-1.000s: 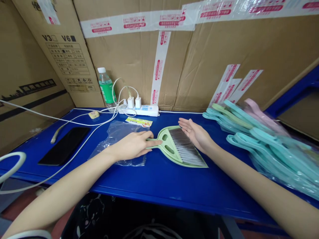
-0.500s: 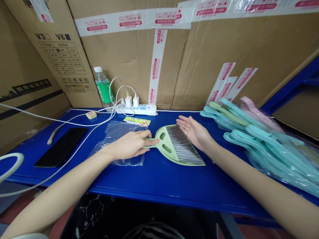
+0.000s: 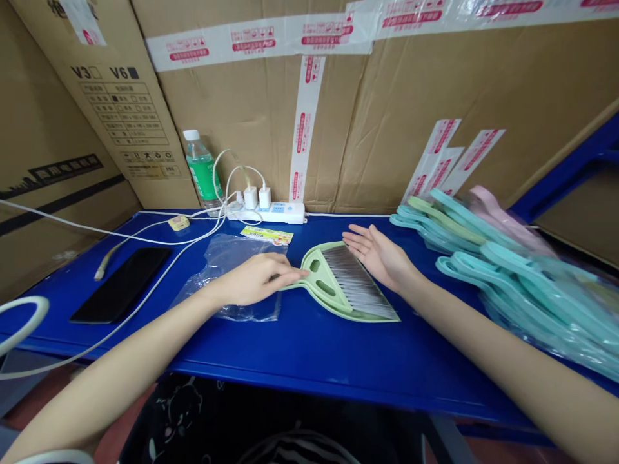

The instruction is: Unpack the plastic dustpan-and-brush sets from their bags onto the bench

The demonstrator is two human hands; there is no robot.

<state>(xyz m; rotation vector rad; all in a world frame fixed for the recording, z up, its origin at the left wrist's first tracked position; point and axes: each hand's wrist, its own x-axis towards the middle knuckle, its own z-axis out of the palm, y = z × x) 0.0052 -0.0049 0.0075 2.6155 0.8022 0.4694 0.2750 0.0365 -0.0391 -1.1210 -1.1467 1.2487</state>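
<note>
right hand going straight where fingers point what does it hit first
Likely the thin white cord along the table's back edge, then the cardboard carton. The line of the right hand seems to clear the green dustpan, but depth is unclear.

The left hand (image 3: 249, 279) partly hides the dustpan's handle (image 3: 293, 286) (print on the label card (image 3: 266, 236) seems too small to read).

The brown cardboard carton (image 3: 120, 129) at far left carries large black print: "V3" beside an empty square, "V6" beside a filled one. Below them sits a printed table of characters too small to read. The white packing tape (image 3: 256, 40) across the far cartons repeats red print, also illegible, and so do the green label (image 3: 202, 174) on the clear plastic water bottle (image 3: 196, 145) and the yellow paper card (image 3: 267, 235) on the near side of the power strip: all too blurred to read.
</note>
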